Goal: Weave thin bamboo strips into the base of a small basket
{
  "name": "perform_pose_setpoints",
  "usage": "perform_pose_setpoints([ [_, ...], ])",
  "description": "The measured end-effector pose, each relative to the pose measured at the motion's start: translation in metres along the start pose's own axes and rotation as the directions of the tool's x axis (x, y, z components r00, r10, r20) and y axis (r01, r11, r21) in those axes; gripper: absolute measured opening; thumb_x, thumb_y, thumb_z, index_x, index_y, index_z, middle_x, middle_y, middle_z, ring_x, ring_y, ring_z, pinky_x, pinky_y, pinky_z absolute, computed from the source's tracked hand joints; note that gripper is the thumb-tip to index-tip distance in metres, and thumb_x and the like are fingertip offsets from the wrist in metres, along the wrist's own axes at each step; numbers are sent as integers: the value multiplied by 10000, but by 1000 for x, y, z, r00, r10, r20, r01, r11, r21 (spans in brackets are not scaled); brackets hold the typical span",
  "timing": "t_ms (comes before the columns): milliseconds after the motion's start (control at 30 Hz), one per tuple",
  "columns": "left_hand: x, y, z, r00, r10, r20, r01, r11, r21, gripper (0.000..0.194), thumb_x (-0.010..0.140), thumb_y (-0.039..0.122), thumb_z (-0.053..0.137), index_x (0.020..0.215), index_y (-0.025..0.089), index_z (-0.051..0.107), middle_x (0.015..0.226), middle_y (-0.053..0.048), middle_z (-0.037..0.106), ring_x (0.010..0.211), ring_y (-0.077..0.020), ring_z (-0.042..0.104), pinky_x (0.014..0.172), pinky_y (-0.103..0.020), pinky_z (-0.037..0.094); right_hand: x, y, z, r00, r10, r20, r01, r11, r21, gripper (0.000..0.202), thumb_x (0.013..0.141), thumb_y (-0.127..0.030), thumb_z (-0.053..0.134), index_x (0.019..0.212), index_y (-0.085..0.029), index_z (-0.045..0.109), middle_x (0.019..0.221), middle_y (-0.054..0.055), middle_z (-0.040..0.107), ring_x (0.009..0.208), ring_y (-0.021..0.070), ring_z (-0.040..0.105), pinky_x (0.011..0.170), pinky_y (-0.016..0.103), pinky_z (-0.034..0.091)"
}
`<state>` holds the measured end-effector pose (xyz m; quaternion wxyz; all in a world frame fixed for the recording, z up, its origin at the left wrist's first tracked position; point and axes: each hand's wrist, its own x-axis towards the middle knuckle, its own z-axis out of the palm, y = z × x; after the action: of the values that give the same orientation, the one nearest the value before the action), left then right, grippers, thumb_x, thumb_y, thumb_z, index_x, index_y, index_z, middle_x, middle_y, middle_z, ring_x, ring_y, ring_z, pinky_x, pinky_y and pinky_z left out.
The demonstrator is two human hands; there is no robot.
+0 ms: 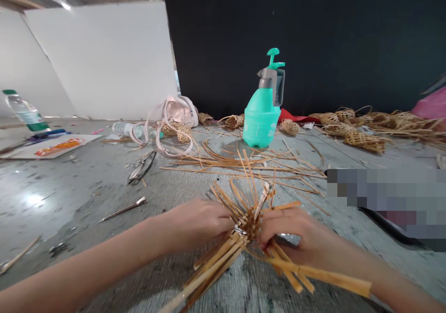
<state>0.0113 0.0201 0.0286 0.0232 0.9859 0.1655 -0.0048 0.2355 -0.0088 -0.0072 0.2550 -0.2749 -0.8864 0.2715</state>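
A partly woven piece of bamboo strips (228, 245) lies in front of me, its loose strips fanning out on several sides. My left hand (204, 222) is closed on its left edge, fingertips mostly hidden. On the right side, my right hand (287, 227) has its fingers curled around strips that stick out below the palm. A small metal clip (239, 230) sits at the weave's middle. Between the hands a narrow whitish strip with dark marks (261, 202) stands up at a slant. Something shiny (290, 239) shows under my right hand; its kind is unclear.
Loose bamboo strips (223, 162) lie beyond the weave. Farther back stand a turquoise spray bottle (260, 118) and a pink bag (179, 111). Woven bamboo pieces (364, 141) are at the back right. Scissors (141, 168) and a thin tool (123, 209) lie left; a dark-edged, blurred-out object (386, 231) right.
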Motion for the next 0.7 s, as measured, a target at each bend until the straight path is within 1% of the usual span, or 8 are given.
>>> perform_pose_setpoints([
  [67,3,0,3,999,-6,-50,7,999,34,158,819,85,518,936,135,611,873,-61,648,799,-176,595,695,-255,466,-1,0,-1,1000,20,1,-20,1000,2,209,727,4,519,747,-200,562,745,-17,615,684,109,550,673,253,402],
  [133,7,-2,2,997,7,-74,-3,998,59,153,819,136,536,950,151,614,944,-76,625,840,-194,578,739,-295,460,-2,0,-1,999,37,19,-38,999,16,175,743,-32,546,755,-205,568,754,-19,623,700,111,557,690,256,401],
  [200,11,-5,-1,997,57,-51,-55,998,39,153,820,149,544,949,173,622,1034,-77,595,930,-198,554,833,-317,430,-3,1,-1,999,46,27,-47,998,33,178,737,-35,558,761,-212,570,770,-23,624,719,112,559,690,251,402],
  [267,13,-8,-2,994,109,-4,-109,993,-37,168,828,119,530,948,187,627,1087,-63,575,989,-175,540,884,-280,406,-3,1,-2,999,47,23,-48,998,40,209,723,-8,546,762,-212,568,780,-23,619,730,111,559,687,246,405],
  [367,12,-10,2,995,102,21,-99,988,-121,226,831,75,502,991,189,616,1114,-59,562,995,-156,547,844,-230,432,-2,-4,-3,999,37,8,-38,999,32,221,710,15,515,736,-202,550,756,-18,613,719,114,561,692,250,403],
  [500,9,-7,10,998,44,-36,-49,987,-151,259,818,70,506,1021,195,606,1105,-63,566,973,-173,560,801,-251,459,-1,-13,-5,997,73,-9,-73,997,-17,236,713,26,481,732,-201,538,750,-14,621,722,119,568,717,266,402],
  [567,8,-6,10,998,37,-53,-46,984,-175,266,797,65,522,1009,201,609,1101,-63,566,955,-177,568,792,-260,463,-1,-14,-5,997,82,-5,-82,996,-22,224,722,14,483,732,-203,538,757,-13,623,730,121,567,726,271,402],
  [700,7,-4,2,994,73,-82,-88,976,-200,298,763,32,521,991,205,604,1108,-54,561,978,-171,551,806,-246,442,-2,-11,-5,997,69,27,-69,998,1,210,730,0,482,727,-203,536,764,-14,617,723,117,558,702,254,406],
])
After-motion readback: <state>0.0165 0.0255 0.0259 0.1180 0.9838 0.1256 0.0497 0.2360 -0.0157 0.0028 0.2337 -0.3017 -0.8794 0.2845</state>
